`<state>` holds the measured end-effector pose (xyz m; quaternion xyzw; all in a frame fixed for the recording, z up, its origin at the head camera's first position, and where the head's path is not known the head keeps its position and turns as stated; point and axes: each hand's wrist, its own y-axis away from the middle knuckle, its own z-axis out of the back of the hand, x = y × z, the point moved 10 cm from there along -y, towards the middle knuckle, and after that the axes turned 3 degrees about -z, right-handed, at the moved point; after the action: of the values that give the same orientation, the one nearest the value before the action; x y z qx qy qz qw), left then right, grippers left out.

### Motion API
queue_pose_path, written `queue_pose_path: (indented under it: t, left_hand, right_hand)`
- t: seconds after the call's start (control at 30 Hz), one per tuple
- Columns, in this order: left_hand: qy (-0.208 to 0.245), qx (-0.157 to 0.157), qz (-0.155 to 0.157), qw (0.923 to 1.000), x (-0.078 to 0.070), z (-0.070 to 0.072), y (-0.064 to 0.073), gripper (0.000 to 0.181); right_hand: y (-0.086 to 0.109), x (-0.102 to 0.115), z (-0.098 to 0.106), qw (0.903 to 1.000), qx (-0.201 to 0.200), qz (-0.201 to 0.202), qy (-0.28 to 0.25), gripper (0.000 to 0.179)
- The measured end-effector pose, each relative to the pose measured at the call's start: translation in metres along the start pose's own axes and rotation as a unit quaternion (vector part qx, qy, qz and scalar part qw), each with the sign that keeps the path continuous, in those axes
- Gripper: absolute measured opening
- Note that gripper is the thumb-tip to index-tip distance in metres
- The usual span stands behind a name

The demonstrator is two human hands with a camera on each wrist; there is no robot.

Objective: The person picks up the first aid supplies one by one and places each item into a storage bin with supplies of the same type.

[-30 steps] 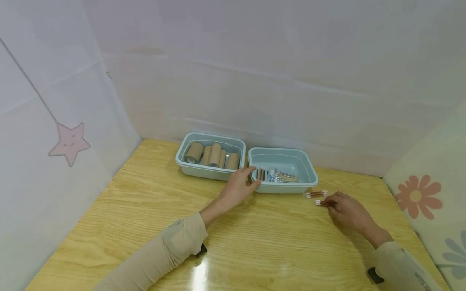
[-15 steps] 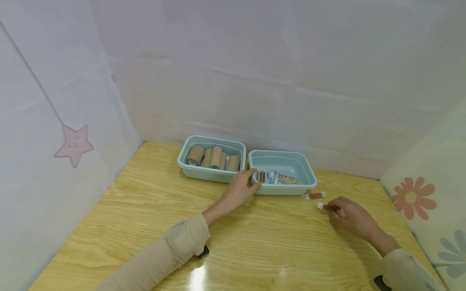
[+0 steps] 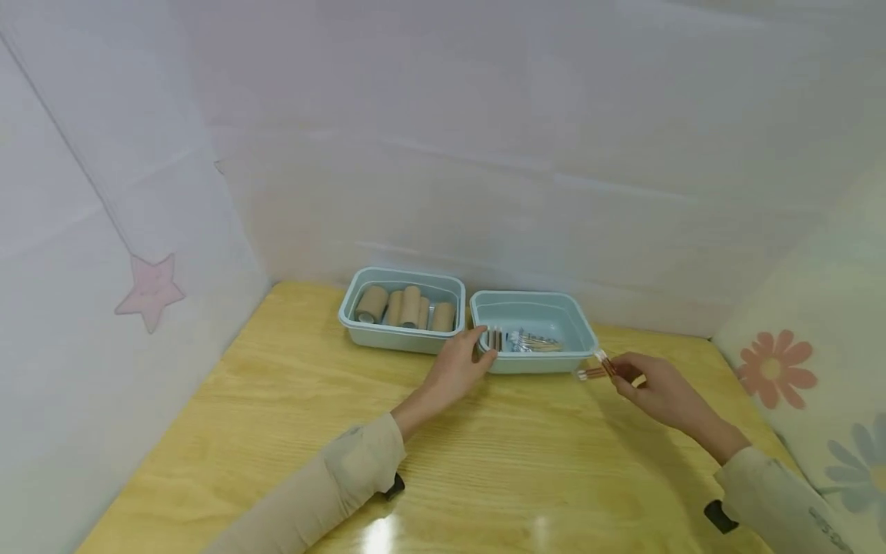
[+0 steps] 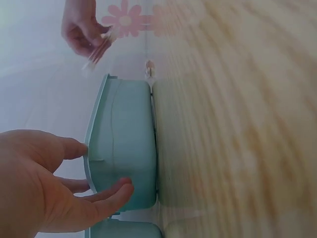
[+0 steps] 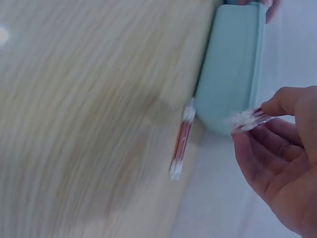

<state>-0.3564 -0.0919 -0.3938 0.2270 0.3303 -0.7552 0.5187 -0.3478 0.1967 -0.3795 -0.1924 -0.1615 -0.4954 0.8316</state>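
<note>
My right hand pinches a clear-wrapped packet of brown-tubed cotton swabs between thumb and fingers. It is raised beside the right front corner of the right-hand light blue plastic box, white tips pointing up and left. A similar swab packet lies on the table just below. My left hand holds the box's left front corner, thumb at the front rim and fingers along the left side, also visible in the left wrist view. Inside the box are brown swabs at the left and wrapped wooden-stick swabs.
Another light blue box stands to the left, close beside the first, with several brown cardboard tubes in it. Both boxes are near the back edge of the wooden table. Printed cloth walls surround the back and sides.
My right hand has lifted the swab packet off the table and moved it up and left to the box's corner, turning its tips upward. My left hand stays on the box.
</note>
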Motion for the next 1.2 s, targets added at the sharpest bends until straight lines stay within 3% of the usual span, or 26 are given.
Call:
queue_pose_path:
  t: [0.1,0.2,0.27,0.53,0.77,0.83,1.0,1.2]
  left_hand:
    - [0.003,-0.007,0.003,1.0,0.004,0.0,0.001,0.058]
    - [0.006,-0.007,-0.003,1.0,0.003,-0.002,-0.001,0.059]
    - [0.008,-0.011,-0.009,0.9999,0.002,-0.001,-0.002,0.059]
    - [0.028,-0.032,-0.009,0.999,-0.001,0.0,-0.002,0.056]
    - [0.054,-0.041,-0.002,0.9977,0.005,-0.002,-0.001,0.056]
    - [0.058,-0.043,-0.006,0.9974,0.006,-0.002,-0.001,0.056]
    - [0.064,-0.046,-0.012,0.9968,0.006,-0.001,0.0,0.055]
    - [0.067,-0.043,-0.011,0.9968,0.004,0.0,0.0,0.055]
  right_hand:
    - [-0.015,0.007,-0.002,0.9924,0.024,-0.017,-0.119,0.032]
    - [-0.028,0.01,-0.005,0.9634,0.052,-0.057,-0.257,0.038]
    - [-0.038,0.015,-0.006,0.9464,0.068,-0.078,-0.306,0.042]
    - [-0.079,0.042,-0.015,0.9385,0.109,-0.092,-0.315,0.044]
    - [-0.116,0.045,-0.048,0.8961,0.129,-0.146,-0.399,0.047]
    - [-0.124,0.047,-0.059,0.8888,0.138,-0.157,-0.408,0.046]
    - [-0.138,0.055,-0.078,0.8843,0.145,-0.169,-0.41,0.04]
    - [-0.143,0.07,-0.081,0.9093,0.129,-0.152,-0.365,0.036]
